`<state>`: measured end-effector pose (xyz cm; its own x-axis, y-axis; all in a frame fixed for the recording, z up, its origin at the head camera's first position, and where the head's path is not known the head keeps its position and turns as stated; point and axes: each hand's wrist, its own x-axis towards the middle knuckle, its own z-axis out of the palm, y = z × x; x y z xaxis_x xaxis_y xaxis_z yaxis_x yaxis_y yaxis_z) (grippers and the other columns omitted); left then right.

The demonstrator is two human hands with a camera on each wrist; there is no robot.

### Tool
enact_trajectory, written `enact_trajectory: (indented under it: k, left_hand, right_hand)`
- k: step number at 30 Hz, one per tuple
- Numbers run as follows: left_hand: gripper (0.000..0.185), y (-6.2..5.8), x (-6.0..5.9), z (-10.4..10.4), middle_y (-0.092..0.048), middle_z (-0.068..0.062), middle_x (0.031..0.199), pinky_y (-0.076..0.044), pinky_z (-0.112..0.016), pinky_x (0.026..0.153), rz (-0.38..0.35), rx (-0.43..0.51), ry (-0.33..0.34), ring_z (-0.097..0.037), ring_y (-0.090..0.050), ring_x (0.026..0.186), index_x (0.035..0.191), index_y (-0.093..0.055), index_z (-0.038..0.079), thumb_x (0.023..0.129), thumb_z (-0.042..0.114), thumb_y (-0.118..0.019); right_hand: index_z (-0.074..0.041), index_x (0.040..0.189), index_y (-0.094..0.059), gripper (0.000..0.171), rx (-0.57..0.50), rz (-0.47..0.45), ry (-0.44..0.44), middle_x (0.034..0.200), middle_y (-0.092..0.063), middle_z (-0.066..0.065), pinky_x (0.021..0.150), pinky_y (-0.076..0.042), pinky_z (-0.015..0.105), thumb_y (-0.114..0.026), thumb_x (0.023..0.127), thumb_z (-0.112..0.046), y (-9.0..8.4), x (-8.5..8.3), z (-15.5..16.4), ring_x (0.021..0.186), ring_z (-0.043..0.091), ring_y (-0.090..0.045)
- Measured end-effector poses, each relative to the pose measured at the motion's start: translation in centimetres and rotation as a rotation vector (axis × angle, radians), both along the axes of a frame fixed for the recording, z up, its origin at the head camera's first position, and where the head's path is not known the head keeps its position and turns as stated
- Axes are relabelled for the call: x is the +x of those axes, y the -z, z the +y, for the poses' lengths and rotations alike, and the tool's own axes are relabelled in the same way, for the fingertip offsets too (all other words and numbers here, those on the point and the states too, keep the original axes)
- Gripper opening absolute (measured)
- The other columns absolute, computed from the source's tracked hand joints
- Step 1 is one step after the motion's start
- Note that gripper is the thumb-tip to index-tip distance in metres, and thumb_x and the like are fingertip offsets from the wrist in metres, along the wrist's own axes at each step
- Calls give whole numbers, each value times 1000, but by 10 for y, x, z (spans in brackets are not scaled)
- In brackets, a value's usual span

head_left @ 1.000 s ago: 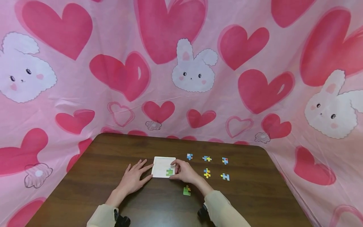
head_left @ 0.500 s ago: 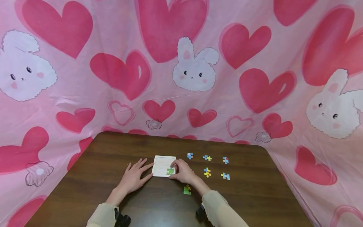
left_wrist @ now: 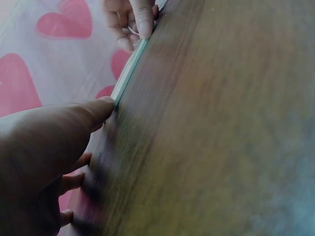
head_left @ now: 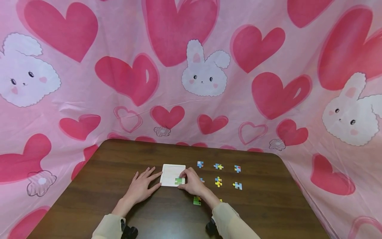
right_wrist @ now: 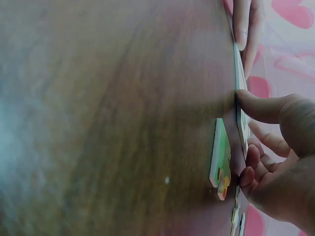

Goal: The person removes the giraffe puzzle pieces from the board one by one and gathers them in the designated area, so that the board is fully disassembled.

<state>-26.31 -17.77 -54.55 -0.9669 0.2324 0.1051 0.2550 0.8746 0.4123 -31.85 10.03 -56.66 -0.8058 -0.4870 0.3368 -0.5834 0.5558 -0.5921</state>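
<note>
**Two hands at a puzzle tray**

A brown table (head_left: 119, 172) stands before a pink curtain (head_left: 89, 83). Near its middle lies a white tray (head_left: 170, 172). The left hand (head_left: 140, 189) rests flat, fingers straight, against the tray's left edge. The right hand (head_left: 192, 182) curls its fingers onto a green piece (head_left: 179, 181) in the tray's near right corner. Loose pieces (head_left: 218, 181) lie to the right; another green piece (head_left: 196, 200) sits near the right wrist.

A dark brown wooden table (head_left: 104, 186) with rounded far corners fills the near middle. A pink cloth backdrop (head_left: 238, 99) printed with red hearts and white rabbits hangs behind and on both sides.
</note>
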Motion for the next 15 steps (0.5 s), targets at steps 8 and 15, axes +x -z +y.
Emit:
enact_trajectory:
  k: [8, 15]
  left_hand:
    - [58, 0, -1, 1, -50, -19, 171, -22, -82, 128, 1, 3, -5, -46, -42, 162, 156, -64, 24, 104, 47, -72]
    - [57, 0, 0, 1, -50, -19, 171, -22, -83, 127, 1, 2, -8, -46, -42, 162, 157, -64, 23, 104, 46, -72]
  right_hand:
    - [-10, 111, -70, 40, 11, 71, -19, 94, -58, 0, 78, -44, 26, -97, 84, -23, 4, -2, -3, 89, 10, -50]
    - [-7, 112, -64, 44, -28, -34, -24, 93, -59, 4, 72, -43, 25, -97, 83, -13, -13, 8, -5, 81, 8, -49]
